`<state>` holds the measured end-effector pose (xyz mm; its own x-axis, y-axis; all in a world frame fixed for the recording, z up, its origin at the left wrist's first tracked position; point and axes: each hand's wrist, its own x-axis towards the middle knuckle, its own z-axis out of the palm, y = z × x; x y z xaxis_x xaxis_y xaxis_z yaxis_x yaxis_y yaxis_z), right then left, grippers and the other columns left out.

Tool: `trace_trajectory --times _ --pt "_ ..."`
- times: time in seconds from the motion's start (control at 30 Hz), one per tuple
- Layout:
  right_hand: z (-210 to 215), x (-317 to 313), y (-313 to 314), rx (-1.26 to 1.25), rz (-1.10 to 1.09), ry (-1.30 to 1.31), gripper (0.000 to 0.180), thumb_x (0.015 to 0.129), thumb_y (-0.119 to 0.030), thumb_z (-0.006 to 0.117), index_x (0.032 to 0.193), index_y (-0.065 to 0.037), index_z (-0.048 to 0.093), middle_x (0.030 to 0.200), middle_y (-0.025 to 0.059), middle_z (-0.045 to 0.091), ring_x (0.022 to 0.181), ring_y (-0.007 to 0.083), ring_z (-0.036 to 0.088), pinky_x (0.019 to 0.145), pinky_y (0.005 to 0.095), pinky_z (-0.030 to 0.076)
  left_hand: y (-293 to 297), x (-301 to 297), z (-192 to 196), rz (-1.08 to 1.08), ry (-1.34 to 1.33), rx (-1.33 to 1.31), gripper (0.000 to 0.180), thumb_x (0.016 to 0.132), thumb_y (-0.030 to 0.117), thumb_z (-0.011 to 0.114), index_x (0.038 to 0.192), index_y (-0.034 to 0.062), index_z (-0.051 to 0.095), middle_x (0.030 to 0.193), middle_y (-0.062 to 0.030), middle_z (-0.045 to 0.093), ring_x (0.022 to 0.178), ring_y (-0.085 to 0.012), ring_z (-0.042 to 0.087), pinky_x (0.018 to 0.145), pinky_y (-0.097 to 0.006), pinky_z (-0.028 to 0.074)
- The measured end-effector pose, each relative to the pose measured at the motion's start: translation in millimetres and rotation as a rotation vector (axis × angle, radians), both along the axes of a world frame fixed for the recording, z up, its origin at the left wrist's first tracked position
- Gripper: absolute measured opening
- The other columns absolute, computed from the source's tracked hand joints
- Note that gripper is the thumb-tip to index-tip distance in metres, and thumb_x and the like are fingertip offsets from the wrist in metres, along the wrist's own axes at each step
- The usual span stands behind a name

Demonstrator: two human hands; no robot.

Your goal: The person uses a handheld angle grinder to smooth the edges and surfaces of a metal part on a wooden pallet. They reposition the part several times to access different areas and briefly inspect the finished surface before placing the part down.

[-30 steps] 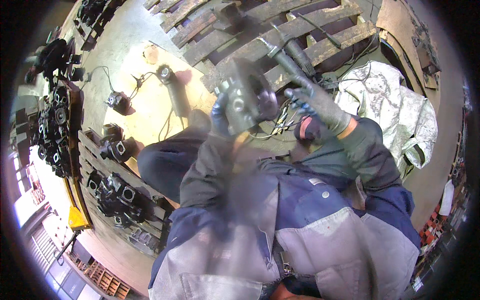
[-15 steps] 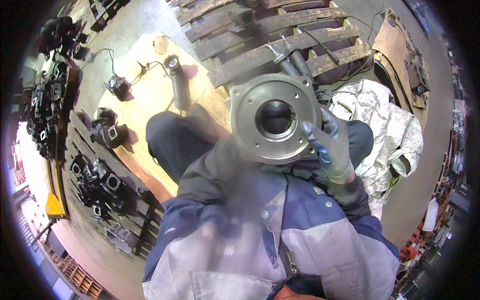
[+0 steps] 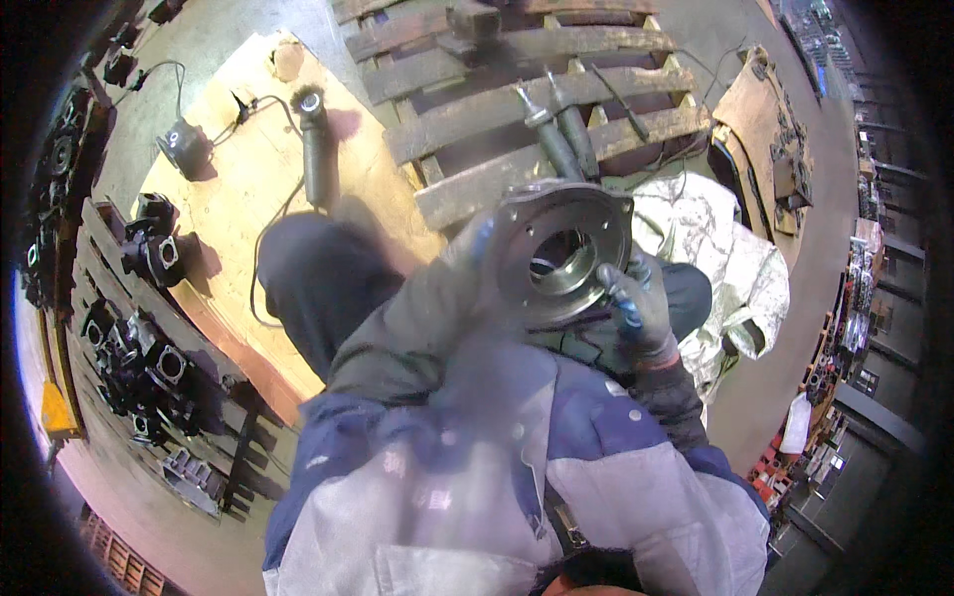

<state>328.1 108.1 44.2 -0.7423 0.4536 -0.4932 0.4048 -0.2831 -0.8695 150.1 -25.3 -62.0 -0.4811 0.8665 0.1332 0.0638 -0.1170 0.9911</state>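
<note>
In front of my lap I hold a round grey metal flange [image 3: 519, 283], with a wide bore through its middle and small bolt holes around the rim. Its face is tilted rather than square to me. My gloved right hand [image 3: 644, 310] grips the right edge, fingers curled onto the face near the bore. On the opposite edge, my gloved left hand [image 3: 471, 244] is closed on the rim, partly hidden and blurred. Beyond the flange, two long power tools [image 3: 558, 134] lie on a wooden pallet [image 3: 447, 124].
A dark cylindrical power tool [image 3: 314, 159] rests on a plywood sheet [image 3: 234, 129], its cable nearby. Black castings [image 3: 159, 248] sit left, several more on a pallet [image 3: 238, 462]. A pale patterned cloth [image 3: 711, 263] lies right, below a cardboard piece [image 3: 750, 114].
The flange has tipped from nearly face-on to a slant and its bore looks narrower. My left hand now shows at its left edge. The whole view has shifted slightly.
</note>
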Motion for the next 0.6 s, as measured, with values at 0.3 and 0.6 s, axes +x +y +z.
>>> trace_trajectory --times 0.3,0.6 --pt "-30 -30 15 0.267 0.048 -0.029 0.037 0.098 -0.018 0.074 0.129 0.000 0.068 0.099 0.0055 0.072 0.091 0.0112 0.070 0.074 0.0283 0.056 -19 -17 -9 0.176 -0.133 -0.139 0.050 0.097 0.018 0.072 0.141 0.0003 0.056 0.134 -0.0142 0.063 0.123 -0.0238 0.062 0.108 -0.037 0.050" --pt "-137 -177 98 0.755 0.364 -0.149 0.031 0.098 -0.022 0.073 0.114 0.005 0.074 0.090 0.0052 0.075 0.077 0.0104 0.065 0.071 0.0316 0.053 -60 -85 95 0.367 -0.537 0.007 0.037 0.106 0.013 0.059 0.140 -0.0026 0.060 0.128 -0.0124 0.070 0.121 -0.0188 0.065 0.106 -0.036 0.051"
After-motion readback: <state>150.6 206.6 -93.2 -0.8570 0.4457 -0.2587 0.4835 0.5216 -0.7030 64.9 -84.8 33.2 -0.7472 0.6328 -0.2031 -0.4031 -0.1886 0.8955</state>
